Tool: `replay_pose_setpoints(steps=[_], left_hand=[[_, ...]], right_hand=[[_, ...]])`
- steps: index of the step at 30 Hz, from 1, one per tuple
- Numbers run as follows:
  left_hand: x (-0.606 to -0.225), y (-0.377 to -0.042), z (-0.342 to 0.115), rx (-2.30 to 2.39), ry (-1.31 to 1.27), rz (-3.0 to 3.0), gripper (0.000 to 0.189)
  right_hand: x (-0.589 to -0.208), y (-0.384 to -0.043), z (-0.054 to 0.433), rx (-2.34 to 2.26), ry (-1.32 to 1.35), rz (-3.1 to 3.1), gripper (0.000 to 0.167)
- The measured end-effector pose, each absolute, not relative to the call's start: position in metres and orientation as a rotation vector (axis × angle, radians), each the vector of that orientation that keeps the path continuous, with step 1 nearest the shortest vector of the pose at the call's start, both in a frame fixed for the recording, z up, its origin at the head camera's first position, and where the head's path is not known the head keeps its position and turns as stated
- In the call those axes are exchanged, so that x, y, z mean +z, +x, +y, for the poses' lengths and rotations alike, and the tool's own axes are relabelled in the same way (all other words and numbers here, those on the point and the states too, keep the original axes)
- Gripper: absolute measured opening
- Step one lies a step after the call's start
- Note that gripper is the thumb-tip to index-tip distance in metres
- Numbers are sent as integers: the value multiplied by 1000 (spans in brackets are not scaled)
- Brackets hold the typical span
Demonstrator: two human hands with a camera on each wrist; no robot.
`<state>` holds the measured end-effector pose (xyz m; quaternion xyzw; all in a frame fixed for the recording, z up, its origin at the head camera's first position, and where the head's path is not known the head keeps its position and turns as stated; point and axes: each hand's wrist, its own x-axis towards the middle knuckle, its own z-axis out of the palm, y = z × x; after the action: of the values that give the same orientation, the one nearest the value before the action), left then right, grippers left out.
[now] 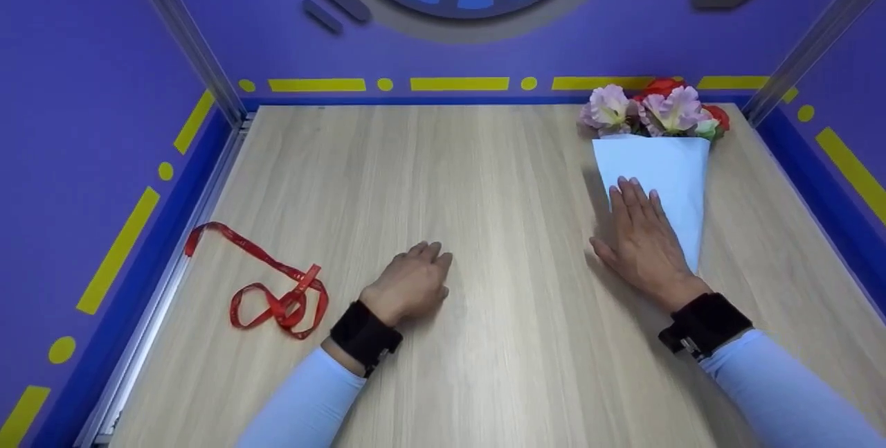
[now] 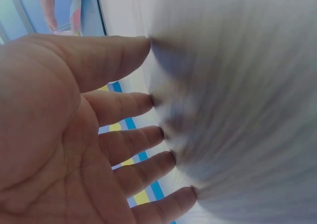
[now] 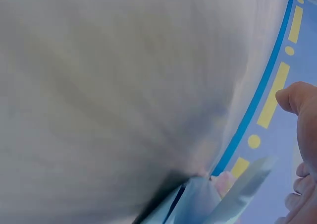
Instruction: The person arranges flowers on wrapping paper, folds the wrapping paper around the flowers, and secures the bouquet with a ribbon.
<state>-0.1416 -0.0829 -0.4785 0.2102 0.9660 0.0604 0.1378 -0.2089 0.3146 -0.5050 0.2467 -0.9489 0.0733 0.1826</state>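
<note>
A bouquet of pink and red flowers (image 1: 675, 112), wrapped in a pale blue paper cone (image 1: 668, 164), lies toward the back right of the table. Over the lower part of that wrap is my right hand (image 1: 645, 247), its fingers straight and thumb spread to the side. The right wrist view shows the wrap's edge (image 3: 242, 194) beside this hand. My left hand (image 1: 408, 282) is palm down near the table's middle, holding nothing. In the left wrist view its fingertips are right at the wood. Left of it lies a loosely looped red ribbon (image 1: 259, 251).
The wood-grain table (image 1: 484, 192) is bounded by blue-purple panels with yellow dashes at the back (image 1: 457, 53) and both sides. A metal rail (image 1: 159, 289) runs along the left edge. Both wrists wear black bands.
</note>
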Motion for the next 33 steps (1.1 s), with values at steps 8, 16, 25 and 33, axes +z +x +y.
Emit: replay_pose_setpoints(steps=[8,16,25,33], left_hand=[[-477,-139,-92,260,650,2854,43],[-459,-139,-141,389,452,2915,30],[-443,-132,-220,482,-15,2720,24],[-445,-117,-231,463,-191,2585,35]], right_hand=[[-512,-207,284,238,759,-2546,76],[-509,-201,244,374,715,-2555,57],[-509,-195,219,391,729,-2617,43],[-512,-190,214,388,770,-2613,38]])
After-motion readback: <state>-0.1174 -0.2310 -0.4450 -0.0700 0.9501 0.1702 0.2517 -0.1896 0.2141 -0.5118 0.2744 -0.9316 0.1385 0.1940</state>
